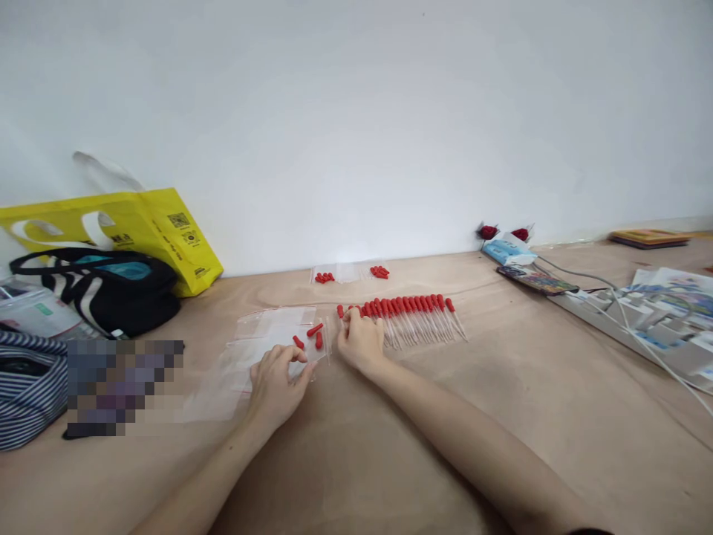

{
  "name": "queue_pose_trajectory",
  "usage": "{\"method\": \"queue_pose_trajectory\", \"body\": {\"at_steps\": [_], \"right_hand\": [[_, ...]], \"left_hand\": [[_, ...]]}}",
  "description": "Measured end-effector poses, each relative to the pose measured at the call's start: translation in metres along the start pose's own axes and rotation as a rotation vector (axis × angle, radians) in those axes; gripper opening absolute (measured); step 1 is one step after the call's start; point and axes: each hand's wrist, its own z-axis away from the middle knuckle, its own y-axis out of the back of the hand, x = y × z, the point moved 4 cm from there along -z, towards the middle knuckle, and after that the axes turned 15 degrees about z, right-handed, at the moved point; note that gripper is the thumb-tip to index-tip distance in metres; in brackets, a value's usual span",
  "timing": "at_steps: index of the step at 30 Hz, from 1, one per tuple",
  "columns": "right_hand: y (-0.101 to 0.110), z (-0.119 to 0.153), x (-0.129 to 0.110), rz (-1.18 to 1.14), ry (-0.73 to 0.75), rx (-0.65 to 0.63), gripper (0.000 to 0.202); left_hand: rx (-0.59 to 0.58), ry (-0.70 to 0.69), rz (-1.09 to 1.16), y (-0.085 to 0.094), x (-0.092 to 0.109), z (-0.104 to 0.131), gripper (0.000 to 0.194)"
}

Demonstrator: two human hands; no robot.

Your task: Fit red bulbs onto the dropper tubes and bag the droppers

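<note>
We have both hands low over the surface [529, 386]. Our right hand [363, 343] is at the left end of the row of red-topped droppers [415, 306]. Its fingers are bent down and close together, but they hide what is under them, so we cannot tell if they pinch a dropper or only touch it. One red top [340, 311] peeks out just to the left of those fingers. Our left hand [280, 377] is curled, with a gap between thumb and finger, and we see nothing held in it. It is over the edge of the flat clear bags [272, 325], near three loose red bulbs [318, 341]. A few thin clear tubes [328, 343] lie between our two hands. The row lies to the right, red ends away from us and thin ends slanting toward us. Two small heaps of red bulbs, a left heap [324, 278] and a right heap [379, 273], sit farther back by the wall. To do this part well, we should touch the row softly, because one bump could push many droppers out of line. It is best to hold a dropper near its red top, as the thin end looks easy to snap. We should keep each one side by side with the next, all slanting the same way. We should also keep our left wrist light, so the bags do not slide and make the loose bulbs roll.
</note>
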Motion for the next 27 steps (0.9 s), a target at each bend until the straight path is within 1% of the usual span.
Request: {"method": "queue_pose_trajectory", "body": {"at_steps": [4,7,10,12,15,17,19,22,25,27], "right_hand": [[-0.007,-0.007,-0.007,0.080,-0.005,-0.009,0.022],[-0.010,-0.009,-0.008,0.109,0.036,-0.018,0.019],[-0.012,-0.009,-0.008,0.128,0.048,-0.022,0.017],[-0.013,-0.009,-0.009,0.128,0.037,-0.023,0.019],[-0.011,-0.008,-0.014,0.118,0.048,-0.027,0.021],[-0.009,-0.008,-0.018,0.115,0.059,-0.034,0.022],[-0.008,-0.008,-0.022,0.122,0.050,-0.065,0.023],[-0.007,-0.009,-0.024,0.166,0.010,-0.144,0.025],[-0.009,-0.012,-0.026,0.217,0.014,-0.195,0.024],[-0.011,-0.015,-0.029,0.249,0.038,-0.223,0.023]], "left_hand": [[-0.021,0.020,-0.039,0.002,0.001,-0.002,0.010],[-0.033,0.043,-0.074,0.005,-0.004,-0.011,0.012],[-0.064,0.031,-0.123,0.007,-0.009,-0.030,0.017],[-0.108,0.024,-0.152,0.005,-0.012,-0.045,0.021],[-0.196,0.039,-0.183,-0.002,-0.015,-0.064,0.025],[-0.242,0.054,-0.193,-0.009,-0.015,-0.072,0.026],[-0.266,0.061,-0.193,-0.015,-0.015,-0.076,0.023],[-0.272,0.073,-0.189,-0.020,-0.014,-0.078,0.018],[-0.248,0.083,-0.183,-0.019,-0.011,-0.078,0.017],[-0.210,0.070,-0.178,-0.015,-0.008,-0.075,0.016]]}}
